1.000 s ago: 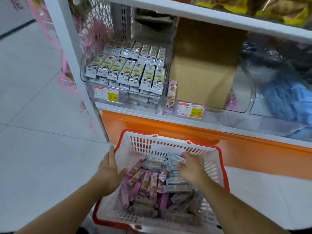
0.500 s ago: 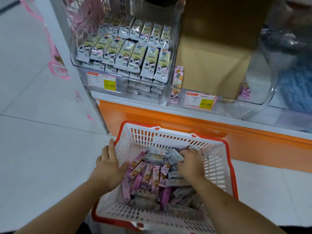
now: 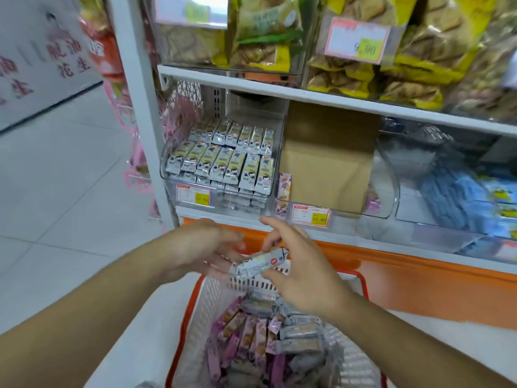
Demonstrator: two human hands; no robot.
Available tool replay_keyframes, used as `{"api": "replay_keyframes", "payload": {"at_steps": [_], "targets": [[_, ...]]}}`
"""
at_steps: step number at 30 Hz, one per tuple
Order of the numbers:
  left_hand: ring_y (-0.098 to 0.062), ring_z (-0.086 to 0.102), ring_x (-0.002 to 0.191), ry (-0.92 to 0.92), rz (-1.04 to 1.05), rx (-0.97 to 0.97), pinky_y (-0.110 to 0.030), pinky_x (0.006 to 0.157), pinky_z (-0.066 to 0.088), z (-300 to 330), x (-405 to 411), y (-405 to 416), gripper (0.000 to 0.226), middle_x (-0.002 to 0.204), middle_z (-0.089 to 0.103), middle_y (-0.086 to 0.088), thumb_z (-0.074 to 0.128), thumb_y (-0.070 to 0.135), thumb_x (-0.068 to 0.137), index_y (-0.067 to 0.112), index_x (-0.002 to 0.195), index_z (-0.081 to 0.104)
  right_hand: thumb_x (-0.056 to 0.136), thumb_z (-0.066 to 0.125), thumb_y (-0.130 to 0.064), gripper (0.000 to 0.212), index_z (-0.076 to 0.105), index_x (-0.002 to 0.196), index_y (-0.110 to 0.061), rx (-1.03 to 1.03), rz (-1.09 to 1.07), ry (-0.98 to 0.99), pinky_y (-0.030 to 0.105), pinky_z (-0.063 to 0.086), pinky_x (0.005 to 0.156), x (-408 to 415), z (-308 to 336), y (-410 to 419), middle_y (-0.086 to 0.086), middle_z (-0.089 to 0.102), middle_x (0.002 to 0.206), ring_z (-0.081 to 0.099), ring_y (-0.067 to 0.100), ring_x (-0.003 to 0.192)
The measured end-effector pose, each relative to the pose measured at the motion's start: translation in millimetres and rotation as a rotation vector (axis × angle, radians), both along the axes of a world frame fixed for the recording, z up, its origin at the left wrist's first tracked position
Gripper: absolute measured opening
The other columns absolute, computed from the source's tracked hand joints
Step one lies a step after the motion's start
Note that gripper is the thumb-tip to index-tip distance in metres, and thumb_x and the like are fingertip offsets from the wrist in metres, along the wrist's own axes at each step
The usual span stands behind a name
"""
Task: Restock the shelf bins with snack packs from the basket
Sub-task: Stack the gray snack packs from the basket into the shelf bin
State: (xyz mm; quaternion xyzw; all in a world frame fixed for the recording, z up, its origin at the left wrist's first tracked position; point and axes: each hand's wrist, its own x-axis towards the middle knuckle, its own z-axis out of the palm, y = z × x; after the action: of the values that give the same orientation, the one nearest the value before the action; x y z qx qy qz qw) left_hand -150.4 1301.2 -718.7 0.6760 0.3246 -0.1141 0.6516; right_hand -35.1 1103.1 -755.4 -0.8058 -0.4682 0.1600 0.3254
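Observation:
My right hand (image 3: pixel 305 273) pinches a grey-white snack pack (image 3: pixel 260 264) between thumb and fingers, held level above the basket's far rim. My left hand (image 3: pixel 204 247) is cupped beside it, fingers touching the pack's left end. Below both hands sits the white basket with a red rim (image 3: pixel 187 317), holding several pink and grey snack packs (image 3: pixel 251 343). Straight ahead, a clear shelf bin (image 3: pixel 167 175) holds neat rows of green-white packs (image 3: pixel 223 161). The clear bin to its right (image 3: pixel 389 189) holds a pink pack (image 3: pixel 284 182) at its left wall.
A brown cardboard box (image 3: pixel 327 158) fills most of the middle bin. A third bin at far right holds blue packs (image 3: pixel 458 197). Yellow snack bags (image 3: pixel 263 32) fill the shelf above. An orange plinth (image 3: pixel 419 287) runs under the shelf; tiled floor lies to the left.
Both hands have come up out of the basket. My right hand now holds one grey-white pack and my left hand has left the basket's rim to meet it. The view has tilted upward.

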Motion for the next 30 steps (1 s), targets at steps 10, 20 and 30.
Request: {"api": "replay_keyframes", "payload": {"at_steps": [10, 20, 30], "targets": [[-0.022, 0.059, 0.097, -0.093, -0.301, 0.022, -0.038, 0.088, 0.040, 29.1, -22.0, -2.3, 0.030, 0.110, 0.074, -0.010, 0.082, 0.028, 0.087, 0.019, 0.115, 0.078, 0.090, 0.075, -0.014, 0.091, 0.020, 0.157, -0.043, 0.048, 0.060, -0.205, 0.035, 0.031, 0.119, -15.8, 48.0, 3.7, -0.025, 0.034, 0.139, 0.025, 0.006, 0.143], [-0.010, 0.064, 0.073, -0.209, 0.020, 0.043, -0.028, 0.070, 0.050, 23.9, -9.9, 0.8, 0.038, 0.088, 0.069, -0.005, 0.090, 0.036, 0.077, 0.010, 0.100, 0.073, 0.089, 0.074, -0.058, 0.085, 0.024, 0.157, -0.049, 0.041, -0.003, -0.100, 0.015, 0.020, 0.112, -22.4, 51.2, 22.1, -0.041, 0.013, 0.153, 0.016, -0.013, 0.145], [-0.012, 0.073, 0.086, -0.256, 0.147, -0.023, -0.025, 0.074, 0.058, 27.2, -4.8, 34.0, 0.044, 0.099, 0.074, 0.001, 0.086, 0.040, 0.082, 0.014, 0.115, 0.073, 0.084, 0.082, -0.052, 0.082, 0.033, 0.149, -0.054, 0.101, -0.048, -0.071, 0.014, 0.029, 0.108, -12.0, 63.6, 71.2, -0.041, 0.028, 0.148, 0.030, -0.015, 0.138]]}}
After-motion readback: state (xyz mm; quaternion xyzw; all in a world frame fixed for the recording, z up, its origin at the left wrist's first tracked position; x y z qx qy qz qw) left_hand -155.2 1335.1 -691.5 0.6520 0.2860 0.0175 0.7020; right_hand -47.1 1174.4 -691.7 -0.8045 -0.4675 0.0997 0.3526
